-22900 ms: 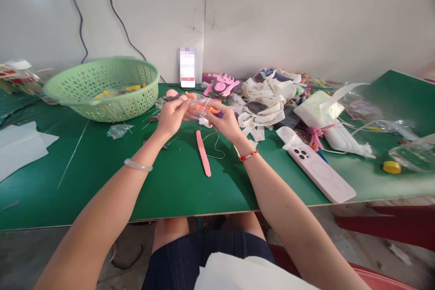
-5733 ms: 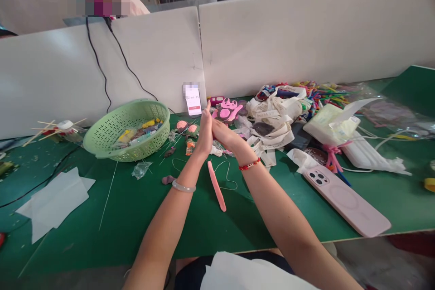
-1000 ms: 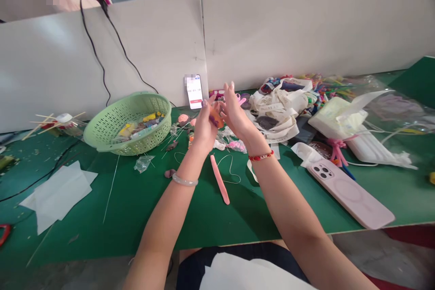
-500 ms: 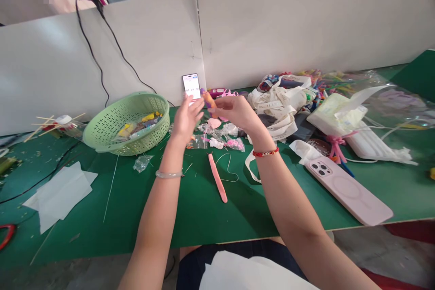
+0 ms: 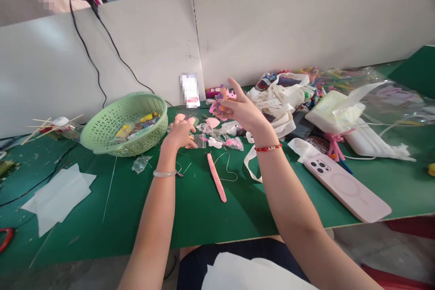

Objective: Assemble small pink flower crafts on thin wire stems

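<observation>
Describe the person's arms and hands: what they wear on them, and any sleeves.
Both forearms and hands are bare, with no sleeves, gloves or rings visible. The left hand has a smooth, pale, translucent bangle at the wrist. The right hand has a thin red braided bracelet with small beads at the wrist.

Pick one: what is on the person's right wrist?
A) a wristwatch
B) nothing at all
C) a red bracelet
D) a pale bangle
C: a red bracelet circles the right wrist, while the pale bangle sits on the left one.
</observation>
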Demonstrator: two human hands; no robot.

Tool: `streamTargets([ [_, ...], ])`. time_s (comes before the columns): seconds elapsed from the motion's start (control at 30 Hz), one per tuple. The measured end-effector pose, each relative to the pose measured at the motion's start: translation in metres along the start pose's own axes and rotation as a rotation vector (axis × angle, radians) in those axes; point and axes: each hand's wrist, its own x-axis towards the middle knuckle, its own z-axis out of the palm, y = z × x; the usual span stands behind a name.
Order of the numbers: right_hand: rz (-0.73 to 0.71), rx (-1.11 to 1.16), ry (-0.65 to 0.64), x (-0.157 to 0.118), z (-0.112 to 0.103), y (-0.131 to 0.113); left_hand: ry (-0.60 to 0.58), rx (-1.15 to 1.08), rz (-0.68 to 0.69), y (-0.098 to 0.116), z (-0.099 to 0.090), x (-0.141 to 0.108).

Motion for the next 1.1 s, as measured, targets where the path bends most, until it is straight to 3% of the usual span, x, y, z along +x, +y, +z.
streamTargets([
  [0.07, 0.033, 0.044, 0.002, 0.001, -0.001, 0.000, -0.021, 0.101, -0.022, 0.006, 0.006, 0.002],
  [0.2, 0.081, 0.127, 0.000, 0.000, 0.002, -0.003, -0.072, 0.074, 0.017, 0.011, 0.012, 0.003],
  [0.43, -0.025, 0.112, -0.075, 0.002, 0.003, 0.005, -0.029, -0.015, 0.060, 0.008, 0.012, 0.005],
  [0.6, -0.031, 0.129, -0.086, 0.005, 0.002, 0.006, 0.157, -0.165, 0.061, 0.003, -0.001, -0.001],
  [0.73, -0.064, 0.039, -0.027, 0.005, 0.004, 0.006, 0.371, -0.455, 0.113, 0.001, -0.013, -0.007],
  [0.87, -0.118, -0.088, -0.099, 0.006, 0.005, 0.008, 0.519, -0.700, 0.223, 0.004, -0.022, -0.011],
  [1.1, -0.389, -0.403, -0.225, 0.004, 0.009, 0.010, 0.581, -0.674, 0.301, 0.016, -0.033, -0.020],
])
